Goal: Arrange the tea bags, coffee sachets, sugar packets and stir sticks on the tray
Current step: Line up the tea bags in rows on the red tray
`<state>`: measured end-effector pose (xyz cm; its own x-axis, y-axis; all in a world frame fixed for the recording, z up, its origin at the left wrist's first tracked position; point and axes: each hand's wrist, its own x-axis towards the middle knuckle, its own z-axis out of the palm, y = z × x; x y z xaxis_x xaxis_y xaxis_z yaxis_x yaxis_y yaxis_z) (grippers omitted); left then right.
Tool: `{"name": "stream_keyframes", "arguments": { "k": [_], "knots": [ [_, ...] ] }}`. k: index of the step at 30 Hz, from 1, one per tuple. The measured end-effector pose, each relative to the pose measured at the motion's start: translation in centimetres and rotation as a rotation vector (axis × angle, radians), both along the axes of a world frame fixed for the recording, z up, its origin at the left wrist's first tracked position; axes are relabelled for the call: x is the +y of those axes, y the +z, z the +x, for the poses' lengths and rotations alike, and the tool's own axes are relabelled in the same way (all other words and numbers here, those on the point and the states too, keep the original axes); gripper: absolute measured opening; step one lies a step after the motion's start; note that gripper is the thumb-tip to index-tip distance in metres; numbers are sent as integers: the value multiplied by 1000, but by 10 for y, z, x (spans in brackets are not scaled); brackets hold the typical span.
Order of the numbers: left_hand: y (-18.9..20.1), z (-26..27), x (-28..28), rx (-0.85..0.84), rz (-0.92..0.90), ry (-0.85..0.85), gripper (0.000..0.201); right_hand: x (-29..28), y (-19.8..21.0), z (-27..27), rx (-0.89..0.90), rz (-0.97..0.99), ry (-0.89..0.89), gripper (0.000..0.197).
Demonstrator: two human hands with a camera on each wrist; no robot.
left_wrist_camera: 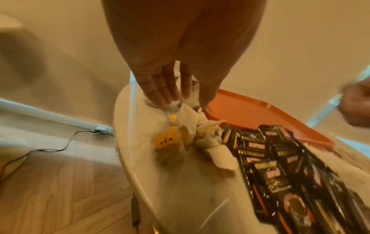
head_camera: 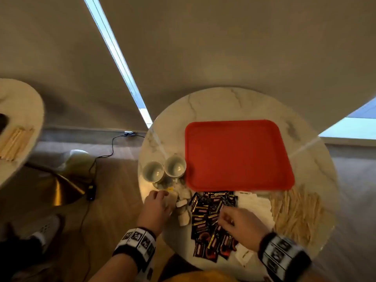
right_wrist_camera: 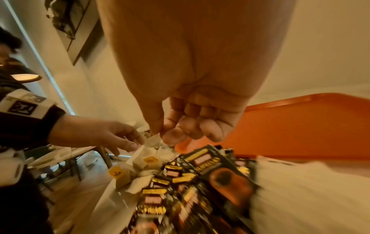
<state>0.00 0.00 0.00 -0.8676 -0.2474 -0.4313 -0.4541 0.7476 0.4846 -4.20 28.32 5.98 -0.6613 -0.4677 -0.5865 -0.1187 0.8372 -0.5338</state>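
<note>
Reaching the left hand (head_camera: 156, 208), fingers (left_wrist_camera: 158, 93) near-straight, into tea bags (left_wrist_camera: 166, 140) at the table (head_camera: 234, 102) edge risks flicking some off; right hand (head_camera: 240, 220) curls above coffee sachets (head_camera: 205, 212), hold unclear.

The coffee sachets (head_camera: 211, 216) look glossy foil, stir sticks (head_camera: 295, 212) bare wood, tray (head_camera: 238, 155) matt plastic, table (head_camera: 223, 104) polished marble.
</note>
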Motion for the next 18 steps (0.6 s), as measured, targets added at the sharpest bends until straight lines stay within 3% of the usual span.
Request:
{"name": "stream_keyframes", "arguments": {
  "k": [4, 9, 11, 14, 18],
  "knots": [
    [-6, -10, -5, -96, -74, -60, 47, -71, -19, -24, 103, 12, 160, 16],
    [-23, -18, -11, -151, -90, -117, 50, -116, -58, -32, 204, 82, 216, 32],
    [-27, -19, -12, -158, -89, -137, 53, -126, -71, -29, 218, 136, 211, 37],
    [-33, -16, -12, -120, -70, -148, 40, -136, -85, -23, 267, 167, 185, 29],
    [-34, -10, -13, -34, 42, -121, 26, -129, -83, -22, 248, 34, 42, 20]
  ]
}}
